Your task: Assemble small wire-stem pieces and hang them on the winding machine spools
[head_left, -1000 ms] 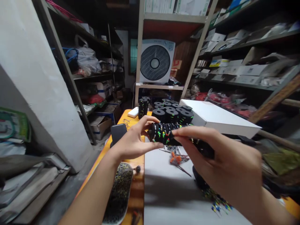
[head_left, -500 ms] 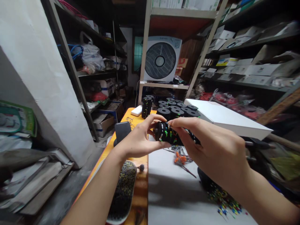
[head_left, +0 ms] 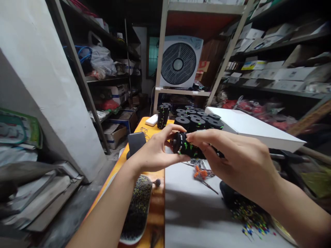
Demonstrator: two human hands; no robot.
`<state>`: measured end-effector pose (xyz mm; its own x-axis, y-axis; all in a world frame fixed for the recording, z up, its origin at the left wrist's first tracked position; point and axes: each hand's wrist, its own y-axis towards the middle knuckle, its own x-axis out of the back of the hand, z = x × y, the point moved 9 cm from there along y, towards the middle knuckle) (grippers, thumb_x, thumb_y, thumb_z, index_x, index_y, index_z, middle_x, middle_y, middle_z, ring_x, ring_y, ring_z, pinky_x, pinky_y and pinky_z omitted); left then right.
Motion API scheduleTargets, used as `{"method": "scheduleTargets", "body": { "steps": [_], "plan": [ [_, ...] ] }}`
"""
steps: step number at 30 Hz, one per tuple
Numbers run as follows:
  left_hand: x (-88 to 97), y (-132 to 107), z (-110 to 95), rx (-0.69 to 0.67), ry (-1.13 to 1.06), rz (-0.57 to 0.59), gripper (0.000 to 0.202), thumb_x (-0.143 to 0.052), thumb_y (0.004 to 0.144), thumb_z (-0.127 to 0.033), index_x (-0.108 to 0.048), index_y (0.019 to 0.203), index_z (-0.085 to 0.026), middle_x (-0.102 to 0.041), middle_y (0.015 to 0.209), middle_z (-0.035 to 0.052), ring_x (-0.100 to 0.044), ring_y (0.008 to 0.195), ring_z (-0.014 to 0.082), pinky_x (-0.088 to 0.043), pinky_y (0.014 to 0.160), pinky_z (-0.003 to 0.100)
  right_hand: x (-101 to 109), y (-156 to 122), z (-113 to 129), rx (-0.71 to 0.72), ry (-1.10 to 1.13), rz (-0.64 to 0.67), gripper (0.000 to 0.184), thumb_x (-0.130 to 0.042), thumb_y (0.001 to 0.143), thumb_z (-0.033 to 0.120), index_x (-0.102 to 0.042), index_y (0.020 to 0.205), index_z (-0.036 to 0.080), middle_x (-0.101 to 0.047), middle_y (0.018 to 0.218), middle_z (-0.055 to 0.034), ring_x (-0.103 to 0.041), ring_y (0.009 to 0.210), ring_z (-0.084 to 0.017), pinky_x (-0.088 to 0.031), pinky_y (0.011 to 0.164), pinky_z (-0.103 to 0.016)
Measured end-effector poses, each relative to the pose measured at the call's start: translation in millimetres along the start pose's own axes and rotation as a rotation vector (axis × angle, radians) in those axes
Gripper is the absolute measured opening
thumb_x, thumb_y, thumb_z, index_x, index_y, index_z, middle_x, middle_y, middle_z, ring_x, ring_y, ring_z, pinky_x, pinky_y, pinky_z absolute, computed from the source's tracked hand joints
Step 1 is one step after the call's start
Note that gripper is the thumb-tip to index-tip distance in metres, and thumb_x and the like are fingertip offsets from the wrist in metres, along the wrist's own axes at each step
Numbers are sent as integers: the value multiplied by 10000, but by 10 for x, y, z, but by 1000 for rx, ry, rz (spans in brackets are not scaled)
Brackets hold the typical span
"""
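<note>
My left hand [head_left: 165, 148] is wrapped round the left end of a black foam spool [head_left: 191, 151], thumb below and fingers above. The spool lies crosswise, with small green, white and orange bits dotted over its surface. My right hand [head_left: 232, 155] reaches over it from the right. Its index finger and thumb are pinched against the spool's top near the left end; anything between them is too small to make out. The right part of the spool is hidden behind that hand. Several similar foam spools [head_left: 198, 121] stand upright behind, and a separate dotted spool [head_left: 162, 117] stands to their left.
A tray [head_left: 141, 237] of small dark and yellowish pieces sits at lower left. Loose colourful-headed pins [head_left: 252, 220] lie at right, near an orange cluster [head_left: 201, 172]. A dark phone-like slab [head_left: 137, 142], a white box [head_left: 256, 125] and a box fan [head_left: 178, 63] surround the work.
The view has shifted slightly. Both hands stay at the spool; the right fingertips now press closer onto its top, and the small pale bit seen at them before is no longer visible.
</note>
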<state>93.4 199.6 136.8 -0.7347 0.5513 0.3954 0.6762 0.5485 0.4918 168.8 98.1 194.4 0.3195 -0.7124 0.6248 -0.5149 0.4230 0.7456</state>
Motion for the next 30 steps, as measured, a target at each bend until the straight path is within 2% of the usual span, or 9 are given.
{"method": "scheduleTargets", "body": {
  "steps": [6, 9, 13, 16, 19, 23, 28, 30],
  "plan": [
    [-3, 3, 1, -6, -3, 5, 503, -758, 771, -258, -477, 1188, -255, -597, 1038, 23, -589, 994, 211, -463, 872, 352, -29, 5, 40, 55, -2, 58, 283, -471, 847, -18, -570, 997, 200, -729, 956, -30, -708, 824, -157, -546, 690, -240],
    [-16, 4, 10, -2, -28, 14, 495, -750, 776, -249, -469, 1183, -251, -592, 1023, 24, -583, 933, 191, -468, 842, 339, -55, 9, 111, 122, -56, 69, 251, -464, 864, -7, -563, 987, 188, -728, 965, -64, -711, 885, -188, -563, 706, -265],
    [-10, -1, 9, -11, -15, 5, 499, -749, 774, -239, -471, 1188, -255, -589, 982, 18, -573, 912, 183, -464, 835, 329, -78, -33, 199, 202, -96, 75, 217, -420, 920, 34, -565, 997, 176, -723, 950, -90, -700, 963, -220, -592, 803, -328],
    [-11, 2, 21, -13, -26, 1, 499, -752, 775, -247, -472, 1187, -261, -604, 1032, 29, -595, 946, 196, -472, 838, 336, -66, -71, 161, 139, -59, 48, 241, -477, 914, 26, -582, 1098, 141, -718, 1049, -108, -683, 1037, -193, -568, 924, -290],
    [-22, 8, 30, -20, -46, 7, 470, -748, 782, -243, -473, 1163, -260, -615, 1107, 41, -606, 1012, 210, -475, 867, 344, -19, -118, 96, 58, -64, -40, 277, -580, 867, -3, -631, 1118, 103, -707, 1148, -137, -677, 1084, -181, -518, 1013, -228],
    [-23, 4, 47, -7, -60, 5, 493, -748, 780, -228, -457, 1177, -256, -617, 1098, 43, -610, 1028, 211, -478, 892, 348, -33, -192, 107, 92, -75, -75, 271, -634, 839, -2, -671, 1095, 78, -721, 1141, -151, -692, 1069, -200, -501, 1062, -249],
    [-17, 5, 47, -1, -33, 4, 494, -746, 782, -231, -462, 1185, -248, -612, 1088, 44, -614, 1023, 213, -480, 897, 348, -48, -250, 118, 138, -101, -87, 347, -623, 835, -17, -642, 1173, 61, -719, 1150, -156, -665, 1125, -211, -489, 1089, -272],
    [-20, 11, 46, -3, -18, 6, 487, -744, 785, -238, -465, 1184, -247, -613, 1075, 41, -616, 1011, 211, -481, 894, 349, -68, -243, 157, 178, -125, -75, 355, -599, 848, -9, -627, 1194, 66, -725, 1127, -156, -665, 1123, -232, -515, 1074, -315]
  ]
}}
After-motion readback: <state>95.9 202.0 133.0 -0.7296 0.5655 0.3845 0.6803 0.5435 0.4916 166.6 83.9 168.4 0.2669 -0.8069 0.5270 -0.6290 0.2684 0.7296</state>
